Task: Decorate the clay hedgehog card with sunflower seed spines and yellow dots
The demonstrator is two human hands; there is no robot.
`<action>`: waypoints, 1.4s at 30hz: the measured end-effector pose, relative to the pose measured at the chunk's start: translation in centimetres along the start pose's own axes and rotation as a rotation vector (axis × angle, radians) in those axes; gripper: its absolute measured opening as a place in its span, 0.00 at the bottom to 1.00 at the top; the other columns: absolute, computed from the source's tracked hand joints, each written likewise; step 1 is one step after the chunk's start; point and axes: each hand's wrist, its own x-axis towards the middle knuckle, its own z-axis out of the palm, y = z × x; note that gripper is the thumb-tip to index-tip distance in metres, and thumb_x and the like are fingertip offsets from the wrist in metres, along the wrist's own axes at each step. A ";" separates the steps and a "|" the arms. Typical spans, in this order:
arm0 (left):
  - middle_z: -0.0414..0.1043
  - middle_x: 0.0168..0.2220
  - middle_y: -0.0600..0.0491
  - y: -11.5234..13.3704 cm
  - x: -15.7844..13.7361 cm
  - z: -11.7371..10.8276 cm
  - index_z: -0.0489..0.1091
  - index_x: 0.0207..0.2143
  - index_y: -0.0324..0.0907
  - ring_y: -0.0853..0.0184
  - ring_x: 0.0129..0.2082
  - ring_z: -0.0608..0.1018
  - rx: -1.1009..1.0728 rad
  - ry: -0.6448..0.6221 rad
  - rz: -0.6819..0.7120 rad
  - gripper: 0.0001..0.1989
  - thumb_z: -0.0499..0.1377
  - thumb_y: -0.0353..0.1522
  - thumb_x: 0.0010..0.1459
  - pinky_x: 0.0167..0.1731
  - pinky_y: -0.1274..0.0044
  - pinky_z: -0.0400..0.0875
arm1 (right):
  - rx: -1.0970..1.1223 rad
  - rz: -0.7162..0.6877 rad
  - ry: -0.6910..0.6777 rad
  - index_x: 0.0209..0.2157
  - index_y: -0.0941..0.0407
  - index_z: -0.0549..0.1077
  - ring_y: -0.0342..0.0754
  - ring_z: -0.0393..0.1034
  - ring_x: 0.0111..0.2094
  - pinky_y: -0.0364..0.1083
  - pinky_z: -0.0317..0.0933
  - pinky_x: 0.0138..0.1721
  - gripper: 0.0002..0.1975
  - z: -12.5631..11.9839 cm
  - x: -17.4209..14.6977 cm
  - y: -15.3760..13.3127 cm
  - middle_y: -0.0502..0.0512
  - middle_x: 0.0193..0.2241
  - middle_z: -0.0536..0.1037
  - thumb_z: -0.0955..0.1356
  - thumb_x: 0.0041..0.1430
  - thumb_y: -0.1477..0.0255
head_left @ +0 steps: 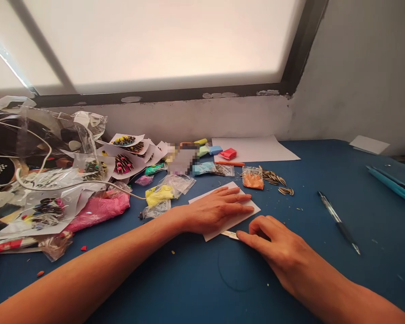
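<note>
My left hand [219, 209] lies flat with its fingers stretched out over a small piece of white paper [211, 235], which rests on the blue table [188, 279]. Just to the right, my right hand [276, 245] is closed in a pinch on a thin, pale, flat stick [230, 235]. The stick lies along the paper's near edge; whether its far tip goes under the paper I cannot tell. Beyond the fingers sit a clear packet of orange clay [252, 179] and a small heap of striped sunflower seeds [273, 177].
A pen [339, 222] and a blue case [391, 185] lie on the right. White paper cards with seed pieces [123, 164], a pink packet [101, 210], yellow clay [159, 194] and a white cable [77, 183] crowd the left. A large white sheet [256, 147] lies by the wall.
</note>
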 end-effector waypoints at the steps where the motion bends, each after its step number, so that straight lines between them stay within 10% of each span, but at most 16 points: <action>1: 0.49 0.68 0.49 0.1 0.0 0.0 0.58 0.64 0.45 0.57 0.69 0.47 0.002 -0.003 -0.005 0.23 0.49 0.31 0.67 0.67 0.61 0.43 | 0.006 0.003 -0.003 0.49 0.56 0.73 0.45 0.64 0.34 0.45 0.65 0.33 0.19 0.0 0.0 0.0 0.55 0.34 0.66 0.58 0.63 0.84; 42: 0.51 0.68 0.46 0.6 0.1 0.1 0.57 0.62 0.40 0.60 0.69 0.48 0.029 0.018 -0.011 0.22 0.41 0.36 0.70 0.67 0.63 0.41 | 0.035 -0.045 0.042 0.44 0.55 0.74 0.44 0.64 0.31 0.42 0.64 0.31 0.16 0.9 1.3 -2.2 0.53 0.32 0.69 0.59 0.64 0.82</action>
